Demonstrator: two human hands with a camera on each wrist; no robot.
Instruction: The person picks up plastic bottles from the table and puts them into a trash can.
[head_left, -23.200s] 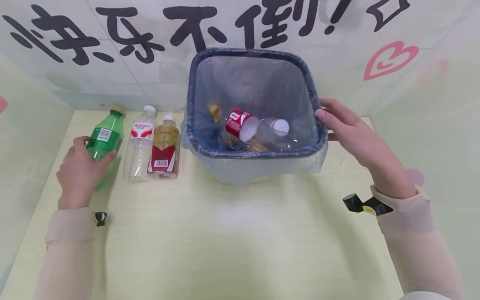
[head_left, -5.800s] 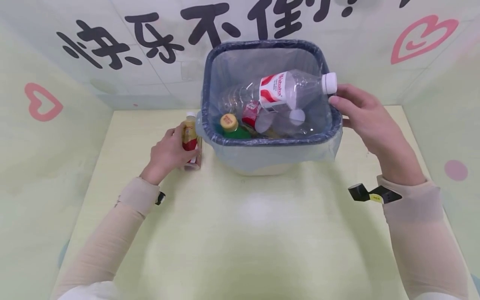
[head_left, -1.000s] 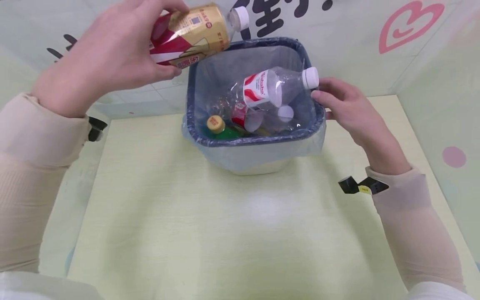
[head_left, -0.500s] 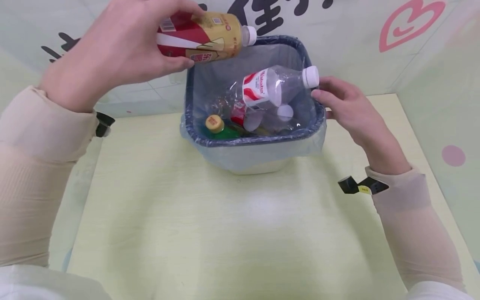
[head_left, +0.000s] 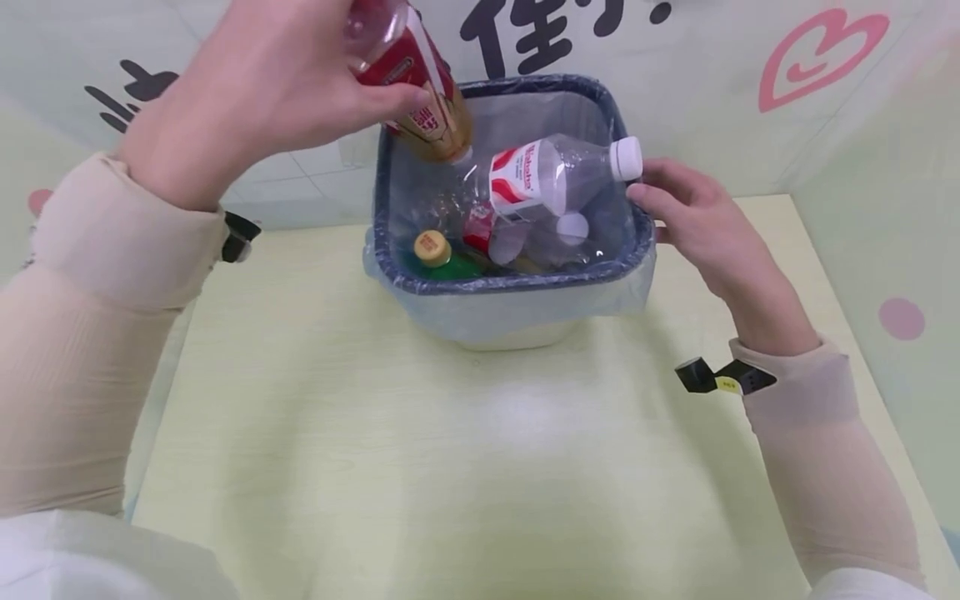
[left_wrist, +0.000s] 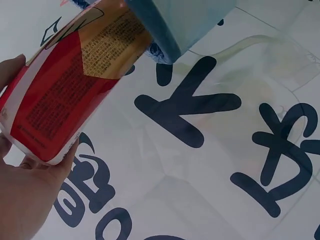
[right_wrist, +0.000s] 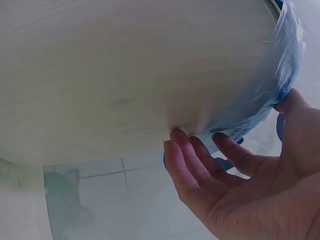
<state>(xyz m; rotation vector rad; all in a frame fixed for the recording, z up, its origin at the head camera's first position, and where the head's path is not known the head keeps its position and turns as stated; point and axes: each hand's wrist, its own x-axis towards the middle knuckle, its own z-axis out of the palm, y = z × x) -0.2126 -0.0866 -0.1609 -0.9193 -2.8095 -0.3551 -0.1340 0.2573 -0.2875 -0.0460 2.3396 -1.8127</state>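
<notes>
My left hand (head_left: 262,92) grips a drink bottle (head_left: 431,112) with a red and gold label. The bottle tilts cap-down over the back left rim of a trash can (head_left: 510,285); its neck end is inside the opening. In the left wrist view the bottle (left_wrist: 65,95) slants past the lined rim. My right hand (head_left: 705,225) holds the can's right side, thumb at the rim and fingertips on the outer wall (right_wrist: 130,75). Inside lie a clear bottle (head_left: 517,179) with its white cap over the right rim, a green bottle (head_left: 453,267) and a red-labelled container (head_left: 480,227).
A bluish plastic liner (head_left: 442,312) folds over the can's rim. The can stands toward the back of a pale tabletop (head_left: 450,467). Behind it rises a wall with large black characters (head_left: 551,37) and a pink heart (head_left: 821,58); another wall flanks the right side.
Earlier, the green, clear and red-gold bottles lay left of the can; the green and clear ones are now inside. My left hand lifted the red-gold bottle and turned it cap-down. The right hand stayed.
</notes>
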